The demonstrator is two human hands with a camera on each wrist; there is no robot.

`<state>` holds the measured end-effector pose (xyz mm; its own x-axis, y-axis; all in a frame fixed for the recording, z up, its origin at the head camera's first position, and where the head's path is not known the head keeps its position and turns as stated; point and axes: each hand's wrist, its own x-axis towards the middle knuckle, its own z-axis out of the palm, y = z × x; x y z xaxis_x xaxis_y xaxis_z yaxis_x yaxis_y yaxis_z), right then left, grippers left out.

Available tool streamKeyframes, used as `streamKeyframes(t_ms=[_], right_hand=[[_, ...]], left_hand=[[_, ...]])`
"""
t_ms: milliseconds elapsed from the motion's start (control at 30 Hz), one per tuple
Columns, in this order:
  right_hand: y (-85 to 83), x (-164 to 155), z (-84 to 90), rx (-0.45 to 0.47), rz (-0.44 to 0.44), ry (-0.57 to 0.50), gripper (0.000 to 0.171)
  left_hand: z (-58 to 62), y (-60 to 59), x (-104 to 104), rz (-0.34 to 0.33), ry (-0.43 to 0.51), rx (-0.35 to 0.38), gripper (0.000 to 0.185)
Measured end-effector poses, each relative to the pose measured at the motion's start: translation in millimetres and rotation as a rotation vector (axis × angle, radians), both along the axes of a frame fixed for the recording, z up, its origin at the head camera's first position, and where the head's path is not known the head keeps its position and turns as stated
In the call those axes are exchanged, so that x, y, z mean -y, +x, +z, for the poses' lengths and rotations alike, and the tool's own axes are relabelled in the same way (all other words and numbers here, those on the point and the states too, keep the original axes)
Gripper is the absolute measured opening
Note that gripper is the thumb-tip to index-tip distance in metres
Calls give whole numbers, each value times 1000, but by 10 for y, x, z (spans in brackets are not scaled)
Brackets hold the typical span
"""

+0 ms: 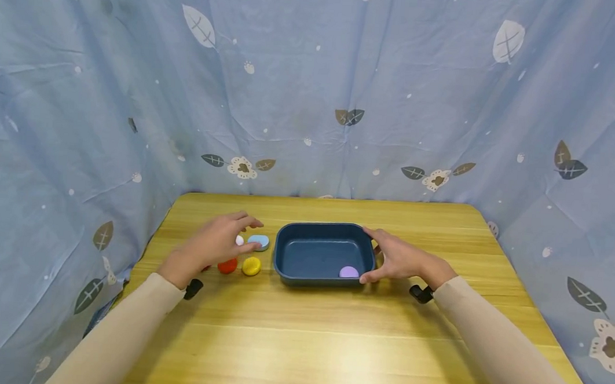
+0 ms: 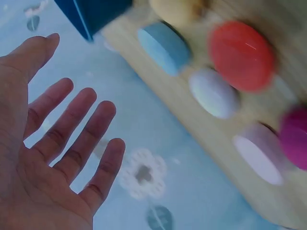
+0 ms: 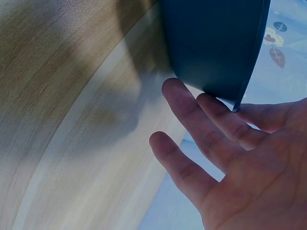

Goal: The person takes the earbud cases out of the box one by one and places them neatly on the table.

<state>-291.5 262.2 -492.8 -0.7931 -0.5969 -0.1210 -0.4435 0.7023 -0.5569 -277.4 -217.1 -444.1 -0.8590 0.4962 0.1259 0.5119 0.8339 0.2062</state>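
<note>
Left hand (image 1: 216,242) spread wide, holding nothing — hovering over pebbles: blue (image 1: 258,242), white (image 1: 239,240), red (image 1: 227,265), yellow (image 1: 251,265), all on tabletop (image 1: 310,331) left of tray (image 1: 288,255). Right hand (image 1: 398,259) relaxed, fingers straight against tray's right wall. Lilac pebble (image 1: 348,272) inside tray, near-right corner. No legible writing or labels anywhere.

Head view looks down from above at the table (image 1: 331,332). 2 wrist views sit close, palm-side; all 3 share the tray (image 1: 325,254) (image 2: 91,14) (image 3: 216,48).
</note>
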Motion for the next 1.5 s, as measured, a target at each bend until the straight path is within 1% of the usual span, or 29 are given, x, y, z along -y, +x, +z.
streamKeyframes(t_ms=[133,267,333,433,567,633,733,867,967,1067,1233,1367,1500], right_hand=[[20,4,6,0,-1,3,139],[20,9,13,3,-1,4,139],[12,13,11,11,-3,6,139],[0,22,3,23,-5,7,140],[-14,28,-17,25,1,2,140],[-19,26,-26,28,1,0,140],[-23,18,-39,34,-4,2,140],[-23,7,-44,37,-1,1,139],[-19,-1,-24,45,-1,-7,138],[-18,-13,-6,49,-4,-14,138],[-18,-23,2,45,-2,-16,137],[-18,-30,-10,44,-2,-14,138],[-19,-42,-26,42,-9,-11,138]], left_hand=[[37,-72,-299,-115,-7,-9,51],[60,-152,-598,-177,-49,11,54],[42,-209,-743,-210,-69,30,55],[4,-293,-939,-280,-75,75,56],[-49,-382,-1163,-373,-77,167,61],[-82,-421,-1263,-400,-103,207,63],[-132,-466,-1404,-421,-139,264,67],[-169,-500,-1570,-453,-166,310,69],[-178,-514,-1690,-490,-188,312,71],[-183,-521,-1810,-530,-230,296,73],[-246,-537,-2001,-607,-292,290,70],[-312,-561,-2116,-669,-297,298,63],[-333,-579,-2188,-712,-286,306,56]])
